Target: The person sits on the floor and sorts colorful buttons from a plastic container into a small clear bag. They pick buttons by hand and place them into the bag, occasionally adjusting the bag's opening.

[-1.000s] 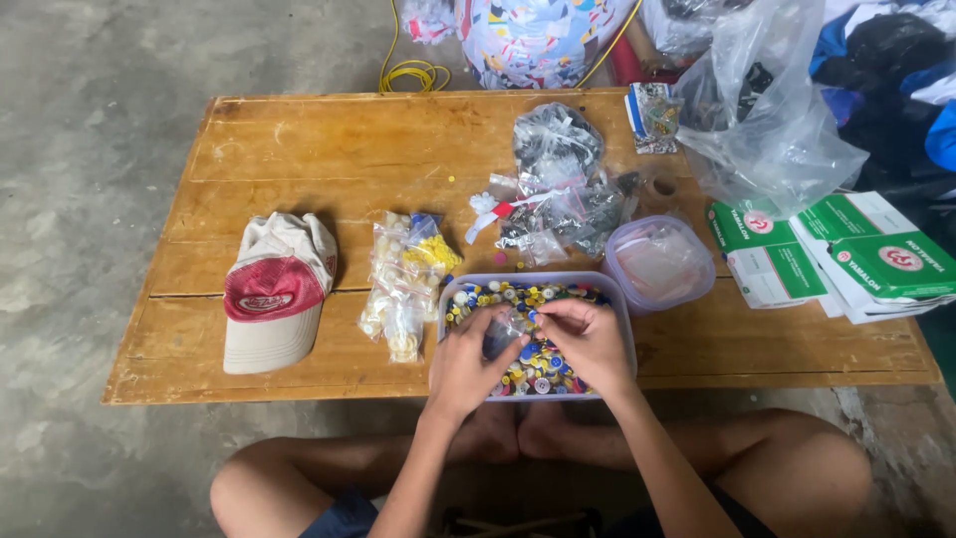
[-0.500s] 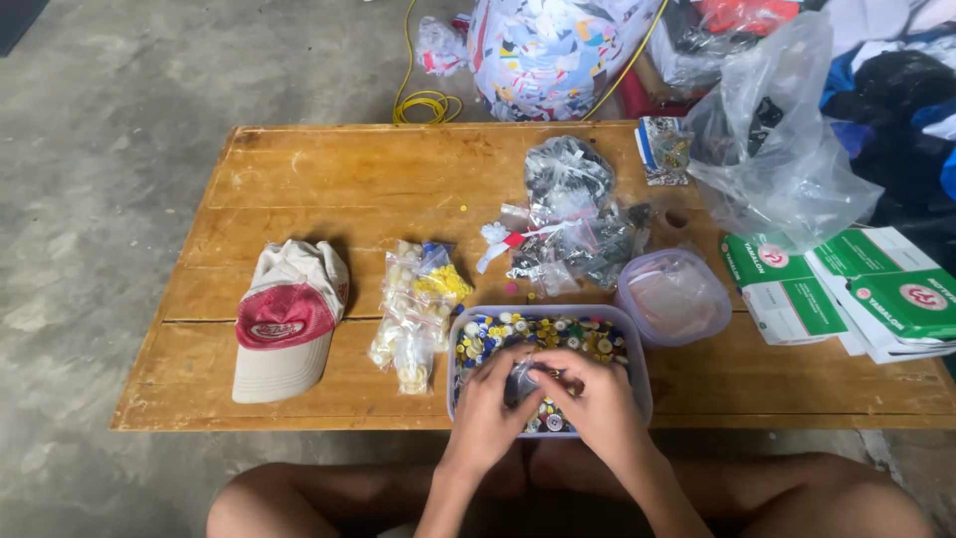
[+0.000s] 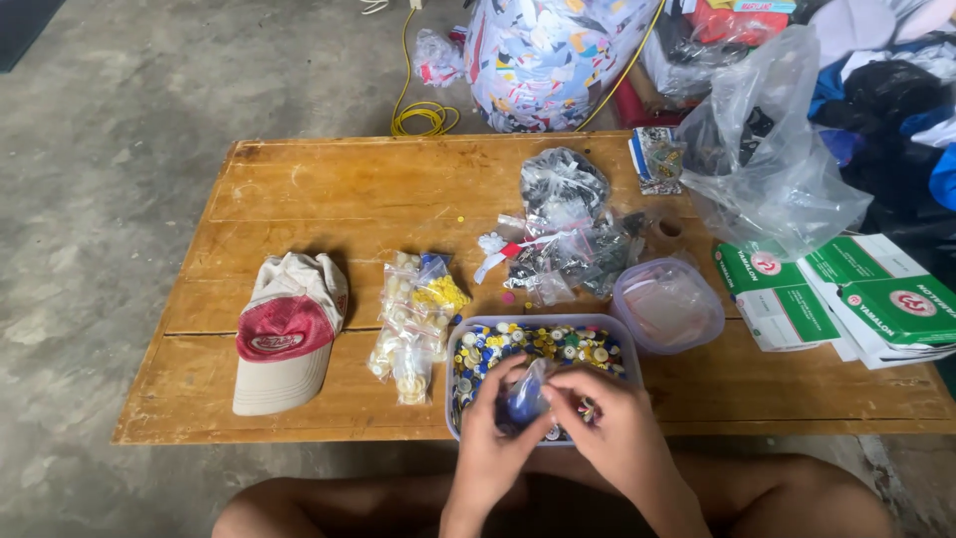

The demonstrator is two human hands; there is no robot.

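Sat at a low wooden table [image 3: 329,189], both hands over a clear tub of mixed buttons [image 3: 583,344] at six o'clock. Left hand [image 3: 488,448] curled shut around a small clear bag of blue buttons [image 3: 523,399]; right hand [image 3: 612,433] pinching the bag's top edge, fingertips closed on it. Bag held directly above the tub, touching both hands. Red and white cap [image 3: 284,339] at nine o'clock, packets of yellow and white buttons [image 3: 413,314] beside the tub, loose lid [image 3: 667,304] at three o'clock. Judged risk: thin plastic slipping or tearing under the pinch, spilling sorted blues back into the mix or off the near edge.
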